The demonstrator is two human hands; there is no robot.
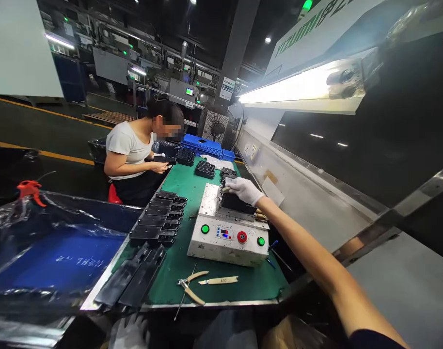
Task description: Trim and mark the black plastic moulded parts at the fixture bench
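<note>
My right hand (245, 191), in a white glove, reaches out over the white control box (229, 247). Its fingers are closed at the upper end of a black plastic part (239, 203) that sits in the fixture on top of the box; the fingertips are partly hidden. My left hand (129, 333), also gloved, hangs low at the bottom edge below the table, dim and cut off, with its fingers loosely apart and nothing visible in them. Nearest to it, two long black plastic parts (143, 278) lie on the table corner.
Several black parts (156, 218) line the left side of the green table (181, 203). Nippers (188, 286) and a craft knife (219, 280) lie in front of the box. A co-worker (134, 150) handles a part at the far left. A plastic-lined blue bin (61, 257) stands left.
</note>
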